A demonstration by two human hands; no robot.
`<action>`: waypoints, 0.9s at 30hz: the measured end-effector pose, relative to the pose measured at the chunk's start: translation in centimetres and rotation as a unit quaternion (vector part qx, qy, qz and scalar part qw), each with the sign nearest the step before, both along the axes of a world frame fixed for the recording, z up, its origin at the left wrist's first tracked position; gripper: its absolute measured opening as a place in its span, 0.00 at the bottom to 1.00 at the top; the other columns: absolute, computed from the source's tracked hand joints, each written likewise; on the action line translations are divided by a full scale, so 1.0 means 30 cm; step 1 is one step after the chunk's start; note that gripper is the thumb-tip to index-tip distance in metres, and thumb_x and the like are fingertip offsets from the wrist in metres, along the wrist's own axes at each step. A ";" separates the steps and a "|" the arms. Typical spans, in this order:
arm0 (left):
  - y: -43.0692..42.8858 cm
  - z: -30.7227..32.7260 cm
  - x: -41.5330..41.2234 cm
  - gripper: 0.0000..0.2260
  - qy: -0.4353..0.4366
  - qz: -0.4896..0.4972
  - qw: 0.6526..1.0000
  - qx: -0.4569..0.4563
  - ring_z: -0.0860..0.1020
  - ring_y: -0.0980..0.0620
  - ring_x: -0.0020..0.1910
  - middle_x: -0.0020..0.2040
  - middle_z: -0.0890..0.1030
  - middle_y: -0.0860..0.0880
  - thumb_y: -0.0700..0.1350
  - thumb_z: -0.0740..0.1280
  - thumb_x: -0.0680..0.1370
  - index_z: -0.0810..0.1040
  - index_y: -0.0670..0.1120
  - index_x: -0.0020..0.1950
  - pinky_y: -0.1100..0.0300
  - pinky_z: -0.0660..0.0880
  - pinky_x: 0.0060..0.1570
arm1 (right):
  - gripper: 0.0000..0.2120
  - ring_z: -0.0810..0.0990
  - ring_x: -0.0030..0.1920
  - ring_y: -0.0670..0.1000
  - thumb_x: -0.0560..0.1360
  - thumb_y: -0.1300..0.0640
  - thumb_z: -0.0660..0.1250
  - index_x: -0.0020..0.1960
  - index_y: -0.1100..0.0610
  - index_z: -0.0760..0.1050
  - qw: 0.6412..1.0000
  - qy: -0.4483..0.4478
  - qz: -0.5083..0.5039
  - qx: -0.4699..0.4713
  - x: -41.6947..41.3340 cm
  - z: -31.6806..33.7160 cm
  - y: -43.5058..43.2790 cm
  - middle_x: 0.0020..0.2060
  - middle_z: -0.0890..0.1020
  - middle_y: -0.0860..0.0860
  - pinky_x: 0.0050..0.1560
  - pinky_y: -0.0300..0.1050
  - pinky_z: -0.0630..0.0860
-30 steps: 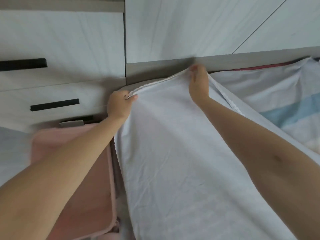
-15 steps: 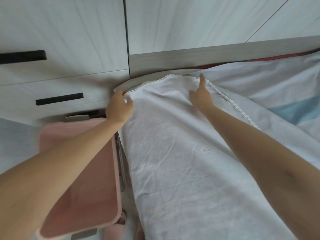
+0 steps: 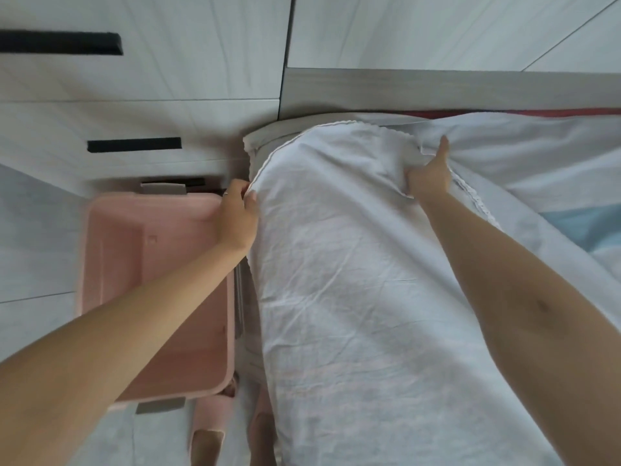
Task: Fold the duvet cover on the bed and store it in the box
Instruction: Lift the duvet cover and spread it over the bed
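The white duvet cover lies in a long folded strip on the bed, its lace-trimmed far end rounded near the headboard. My left hand pinches the strip's left edge at the bed's side. My right hand grips a bunch of the cloth at the strip's far right corner, with the thumb pointing up. The pink box stands open on the floor left of the bed, under my left forearm.
White drawers with black handles stand behind the box. A grey headboard ledge runs along the far side of the bed. A sheet with a blue stripe covers the bed to the right. Pink slippers show at the bottom.
Both hands have drawn back from the headboard towards me, bringing the far end of the cloth with them. My right hand went from lying on the cloth to gripping a bunch of it.
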State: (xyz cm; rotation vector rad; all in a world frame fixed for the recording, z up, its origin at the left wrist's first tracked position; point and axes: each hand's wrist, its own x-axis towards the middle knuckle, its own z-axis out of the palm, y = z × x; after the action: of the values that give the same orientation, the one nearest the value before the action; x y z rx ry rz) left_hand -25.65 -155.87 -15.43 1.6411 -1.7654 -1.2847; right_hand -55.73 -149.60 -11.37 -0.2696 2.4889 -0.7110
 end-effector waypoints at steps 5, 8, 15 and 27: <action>0.059 -0.047 0.029 0.07 0.034 0.011 0.992 0.124 0.72 0.50 0.47 0.48 0.73 0.47 0.44 0.57 0.82 0.71 0.43 0.54 0.60 0.68 0.47 | 0.05 0.70 0.28 0.51 0.78 0.58 0.56 0.52 0.53 0.61 1.000 -0.008 -0.016 -0.024 0.010 -0.018 0.017 0.39 0.74 0.56 0.15 0.33 0.64; 0.147 -0.074 0.062 0.12 0.050 0.060 0.965 0.249 0.74 0.46 0.59 0.57 0.75 0.47 0.48 0.57 0.81 0.72 0.46 0.61 0.51 0.70 0.60 | 0.01 0.70 0.29 0.50 0.80 0.59 0.52 0.50 0.55 0.60 0.989 -0.021 -0.080 -0.125 0.080 -0.008 0.024 0.34 0.71 0.51 0.34 0.43 0.75; 0.163 0.006 0.079 0.12 0.089 0.051 0.982 0.157 0.67 0.54 0.33 0.34 0.69 0.47 0.44 0.61 0.81 0.71 0.39 0.40 0.68 0.63 0.32 | 0.02 0.67 0.39 0.45 0.81 0.60 0.48 0.52 0.55 0.58 0.976 0.102 -0.062 -0.181 -0.052 0.190 -0.076 0.40 0.69 0.45 0.37 0.36 0.65; 0.174 0.023 0.074 0.10 0.085 0.032 0.974 0.209 0.72 0.60 0.42 0.45 0.74 0.53 0.55 0.61 0.80 0.74 0.49 0.48 0.66 0.67 0.44 | 0.31 0.62 0.73 0.55 0.74 0.56 0.64 0.75 0.60 0.57 0.948 0.126 0.247 -0.157 0.457 0.039 0.137 0.72 0.65 0.55 0.74 0.56 0.55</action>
State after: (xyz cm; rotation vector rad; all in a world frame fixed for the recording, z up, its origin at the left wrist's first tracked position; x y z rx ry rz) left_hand -23.42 -150.65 -14.73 1.7205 -1.3935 -1.7993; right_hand -42.03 -145.48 -10.21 -1.1201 2.3698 -0.8908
